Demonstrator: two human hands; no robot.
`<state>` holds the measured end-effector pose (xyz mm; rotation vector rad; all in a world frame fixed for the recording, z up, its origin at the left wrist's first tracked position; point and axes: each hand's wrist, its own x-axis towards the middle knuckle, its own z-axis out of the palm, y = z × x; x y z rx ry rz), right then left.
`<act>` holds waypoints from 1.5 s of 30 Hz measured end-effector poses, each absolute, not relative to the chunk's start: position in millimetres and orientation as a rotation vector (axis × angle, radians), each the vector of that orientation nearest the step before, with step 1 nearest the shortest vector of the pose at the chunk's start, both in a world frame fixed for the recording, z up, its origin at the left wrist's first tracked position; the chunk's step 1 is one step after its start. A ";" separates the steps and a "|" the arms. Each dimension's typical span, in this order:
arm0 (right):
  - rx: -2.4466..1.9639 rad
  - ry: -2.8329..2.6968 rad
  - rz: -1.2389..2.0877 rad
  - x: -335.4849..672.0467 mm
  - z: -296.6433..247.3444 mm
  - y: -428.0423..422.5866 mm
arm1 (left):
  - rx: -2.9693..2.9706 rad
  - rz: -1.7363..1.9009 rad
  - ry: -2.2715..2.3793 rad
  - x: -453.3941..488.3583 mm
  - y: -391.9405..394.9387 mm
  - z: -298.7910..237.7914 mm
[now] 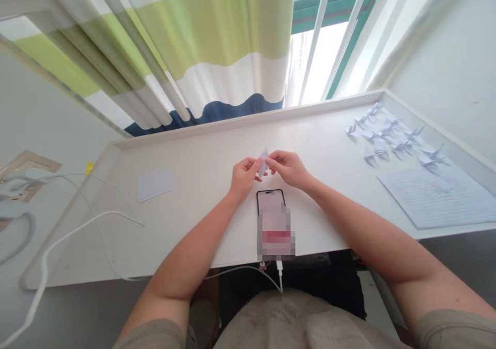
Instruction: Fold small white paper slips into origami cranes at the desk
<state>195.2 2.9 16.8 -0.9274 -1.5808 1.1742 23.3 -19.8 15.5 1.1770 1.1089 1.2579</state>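
A light, crisp fold of paper sat pinched between two hands

The small folded paper (264, 164) was held over the worktop (201, 163), just beyond the twelve o'clock end of the phone (270, 200). The left hand (245, 173) was closed on its nine o'clock side, thumb over the near face; the right hand (289, 167) had its thumb and forefinger pinched together at the three o'clock edge. A pointed tip rose clear between them toward twelve o'clock, leaning slightly toward one.

It looked next to weightless, so grip strength hardly mattered; placement did. The stacked layers were probably stiff along the creases and softer across the flat faces, with enough dry tooth not to slip. The thin tip seemed the fragile part (one careless squeeze would have blunted it), while the thicker middle looked like the safer hold, fingertips flat on either side.

Taking the folded paper as the dial's centre, the folded paper birds (431, 157) stood mostly between two and three o'clock, their thin wings and necks likely just as easy to bend. The written sheets (437, 199) lay a little past three, and the plain paper pieces (154, 185) just short of nine, well apart from both hands.
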 end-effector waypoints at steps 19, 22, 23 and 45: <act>-0.917 -2.043 0.572 202.2 15.7 1.0 | 0.969 1.297 1.217 18.7 -15.1 15.1; -0.935 -2.028 0.561 202.0 14.4 2.4 | 0.935 1.300 1.193 19.5 -14.1 14.0; -0.939 -2.027 0.559 201.9 13.6 3.1 | 0.930 1.298 1.187 20.0 -14.2 14.1; -0.840 -2.261 0.124 211.6 13.6 10.7 | 0.973 1.202 1.099 11.9 -13.2 21.7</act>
